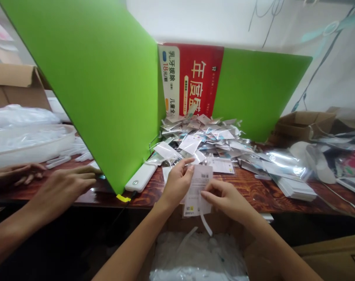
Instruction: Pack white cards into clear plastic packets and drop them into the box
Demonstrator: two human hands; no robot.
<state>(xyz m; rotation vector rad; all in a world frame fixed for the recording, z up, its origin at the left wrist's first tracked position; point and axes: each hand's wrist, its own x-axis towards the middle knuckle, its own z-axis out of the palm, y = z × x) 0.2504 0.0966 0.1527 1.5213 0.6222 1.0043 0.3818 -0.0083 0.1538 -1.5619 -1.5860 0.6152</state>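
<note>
My left hand and my right hand both pinch a white printed card in a clear sleeve, held upright above the table's front edge. A thin white strip hangs from the card's lower end. Behind the card lies a heap of similar bagged cards on the wooden table. Below my hands stands an open cardboard box lined with white plastic.
A green divider board stands at my left, another green panel and a red poster at the back. A co-worker's hands rest left of the divider by a white tub. A white power bank, clear bags, white stacks and cardboard boxes lie around.
</note>
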